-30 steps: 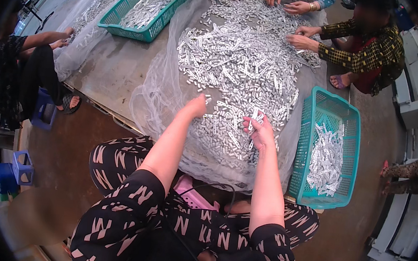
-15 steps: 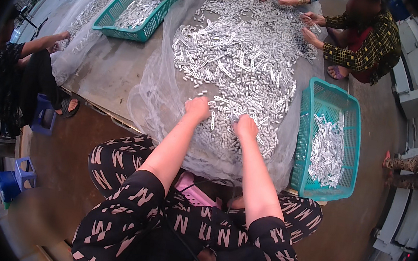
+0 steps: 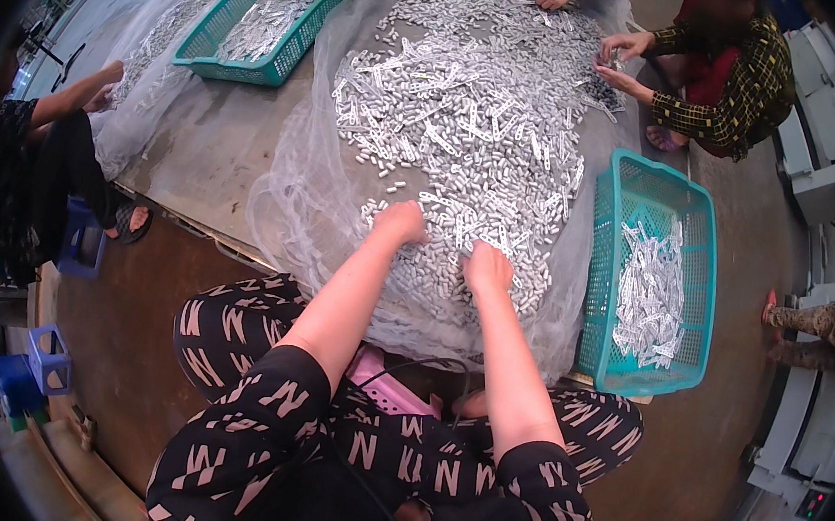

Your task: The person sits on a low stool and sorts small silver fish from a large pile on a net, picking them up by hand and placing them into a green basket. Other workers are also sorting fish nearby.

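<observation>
A large heap of small grey cylinders and flat, pale strips with holes is spread before me on a clear plastic sheet. At the heap's near left edge, my left hand is closed with its fingers curled down among the parts. My right hand, just right of it and slightly nearer to me, is also closed at the heap. Fingertips of both hands are mostly hidden, so whatever they grip cannot be made out. Loose cylinders and a few strips lie in the gap between the hands.
Right of the heap stands a green basket partly filled with flat strips. Another green basket holding similar parts sits at the far left. Co-workers' hands handle parts along the far and right edges. A person sits at left.
Both my hands have shifted slightly nearer to me, staying at the heap's near edge. At the far right, a co-worker's hands have drawn closer together. The whole view has shifted a little.
</observation>
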`<state>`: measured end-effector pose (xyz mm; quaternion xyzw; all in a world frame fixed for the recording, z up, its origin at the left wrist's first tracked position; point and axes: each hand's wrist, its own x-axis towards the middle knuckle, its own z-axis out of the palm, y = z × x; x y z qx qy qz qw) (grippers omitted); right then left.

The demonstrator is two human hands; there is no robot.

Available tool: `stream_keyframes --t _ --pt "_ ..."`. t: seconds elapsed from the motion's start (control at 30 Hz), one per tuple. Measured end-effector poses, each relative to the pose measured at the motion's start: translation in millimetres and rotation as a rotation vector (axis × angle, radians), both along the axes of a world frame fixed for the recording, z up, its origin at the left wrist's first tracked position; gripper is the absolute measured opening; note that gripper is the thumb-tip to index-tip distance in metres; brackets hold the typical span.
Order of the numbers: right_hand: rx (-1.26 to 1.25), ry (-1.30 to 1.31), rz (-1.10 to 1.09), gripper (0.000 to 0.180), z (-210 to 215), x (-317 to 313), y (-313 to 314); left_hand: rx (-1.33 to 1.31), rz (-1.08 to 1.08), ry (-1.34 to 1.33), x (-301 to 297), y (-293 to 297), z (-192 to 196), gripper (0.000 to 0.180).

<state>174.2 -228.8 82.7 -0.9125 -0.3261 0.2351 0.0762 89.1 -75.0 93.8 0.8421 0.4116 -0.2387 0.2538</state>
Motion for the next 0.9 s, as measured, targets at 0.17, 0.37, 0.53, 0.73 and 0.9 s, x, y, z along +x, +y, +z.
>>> stream_keyframes --t 0.17,0.37,0.53,0.73,0.9 --pt "0.297 0.121 -0.136 0.034 -26.1 39.7 -31.1 -0.200 0.117 -0.216 2.7 33.8 -42.7 0.044" --pt "0.967 1.124 -0.652 0.023 16.7 79.7 -84.8 -0.160 0.066 -0.421 -6.3 33.7 -41.3 0.045" --pt "0.823 0.991 -0.773 0.031 3.7 71.9 -86.6 0.054 -0.098 -0.046 1.0 11.2 -15.7 0.059" --pt "0.436 0.698 -0.659 0.038 -21.1 54.4 -68.5 0.036 -0.097 -0.021 -0.7 15.7 -6.8 0.061" --pt "0.160 0.009 -0.388 0.049 7.1 16.8 -50.2 0.061 0.107 -0.395 10.5 3.3 -37.3 0.051"
